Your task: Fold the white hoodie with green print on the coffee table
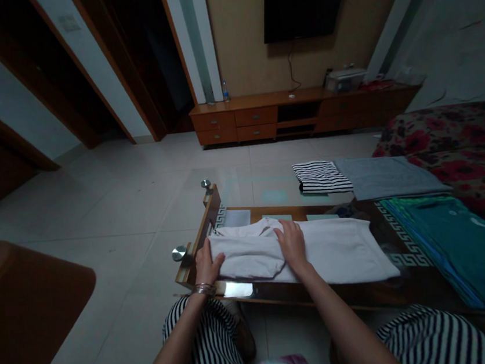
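A white garment [340, 247], which looks like a shirt, lies lengthwise on the glass-topped table. Its left part [246, 257] is folded over in a thicker, wrinkled layer, while the right part lies flat. At the left end of that layer rests my left hand [207, 263], thumb spread onto the cloth and fingers along the edge. Near the garment's middle, my right hand [292, 245] lies on the cloth beside the folded layer's right end, its fingers stretched out. The undersides of both hands are hidden.
A striped black-and-white folded cloth [323, 177], a grey one [390, 175] and a teal garment [482, 248] lie on the table's right side. Metal knobs [179, 253] stand at its left end. A floral sofa [451, 129] is at right; a brown rounded seat [33, 311] is at left.
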Demonstrator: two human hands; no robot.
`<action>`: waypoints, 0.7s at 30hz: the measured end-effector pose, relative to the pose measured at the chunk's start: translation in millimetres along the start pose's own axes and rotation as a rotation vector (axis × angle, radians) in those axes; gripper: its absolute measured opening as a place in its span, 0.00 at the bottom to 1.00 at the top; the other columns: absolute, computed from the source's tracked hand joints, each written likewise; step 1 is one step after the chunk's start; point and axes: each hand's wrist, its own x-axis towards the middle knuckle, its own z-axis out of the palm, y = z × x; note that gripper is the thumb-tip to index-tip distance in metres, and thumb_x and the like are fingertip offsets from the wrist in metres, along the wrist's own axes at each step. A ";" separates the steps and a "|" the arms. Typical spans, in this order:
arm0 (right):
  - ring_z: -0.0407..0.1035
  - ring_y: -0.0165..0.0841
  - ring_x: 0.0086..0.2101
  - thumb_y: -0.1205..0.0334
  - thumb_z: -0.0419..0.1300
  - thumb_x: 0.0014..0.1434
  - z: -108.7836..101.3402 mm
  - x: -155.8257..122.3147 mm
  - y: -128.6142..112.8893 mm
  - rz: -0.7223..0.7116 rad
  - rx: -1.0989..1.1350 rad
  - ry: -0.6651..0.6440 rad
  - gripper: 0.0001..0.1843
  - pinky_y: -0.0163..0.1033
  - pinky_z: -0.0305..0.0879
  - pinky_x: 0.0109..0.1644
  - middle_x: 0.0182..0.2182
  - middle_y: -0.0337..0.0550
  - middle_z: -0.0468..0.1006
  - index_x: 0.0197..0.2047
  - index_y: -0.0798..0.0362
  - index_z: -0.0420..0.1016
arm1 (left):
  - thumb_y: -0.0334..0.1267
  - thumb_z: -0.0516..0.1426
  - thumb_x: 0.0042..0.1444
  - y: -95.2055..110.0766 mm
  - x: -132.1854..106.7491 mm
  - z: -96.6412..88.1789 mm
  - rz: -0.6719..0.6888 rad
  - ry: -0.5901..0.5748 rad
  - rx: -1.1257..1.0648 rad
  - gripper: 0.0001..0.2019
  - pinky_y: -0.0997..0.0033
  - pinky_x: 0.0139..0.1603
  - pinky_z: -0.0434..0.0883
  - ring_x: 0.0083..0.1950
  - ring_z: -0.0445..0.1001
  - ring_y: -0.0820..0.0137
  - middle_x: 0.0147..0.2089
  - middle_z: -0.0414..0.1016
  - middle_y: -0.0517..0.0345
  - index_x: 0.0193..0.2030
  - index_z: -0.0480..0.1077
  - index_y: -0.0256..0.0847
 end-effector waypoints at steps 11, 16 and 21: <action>0.47 0.45 0.64 0.53 0.59 0.59 30.1 -73.1 -29.5 -0.337 -0.028 -0.264 0.29 0.55 0.47 0.64 0.65 0.50 0.57 0.62 0.50 0.63 | 0.48 0.45 0.64 34.3 -8.2 4.8 0.057 -0.018 0.612 0.25 0.52 0.48 0.66 0.55 0.61 0.51 0.59 0.60 0.39 0.66 0.57 0.45; 0.60 0.37 0.57 0.62 0.48 0.65 -33.3 -54.8 35.0 -0.223 0.078 -0.020 0.18 0.47 0.57 0.61 0.55 0.51 0.70 0.55 0.54 0.70 | 0.49 0.44 0.64 41.9 -3.3 -0.4 0.005 -0.023 0.577 0.25 0.46 0.50 0.65 0.58 0.60 0.48 0.61 0.58 0.37 0.65 0.59 0.42; 0.62 0.50 0.53 0.57 0.52 0.62 -130.9 -39.4 139.8 0.530 -0.337 0.193 0.23 0.54 0.59 0.54 0.50 0.66 0.69 0.55 0.64 0.68 | 0.40 0.45 0.63 91.5 -6.6 24.2 0.237 0.129 0.385 0.23 0.38 0.64 0.45 0.70 0.43 0.51 0.71 0.44 0.40 0.64 0.59 0.37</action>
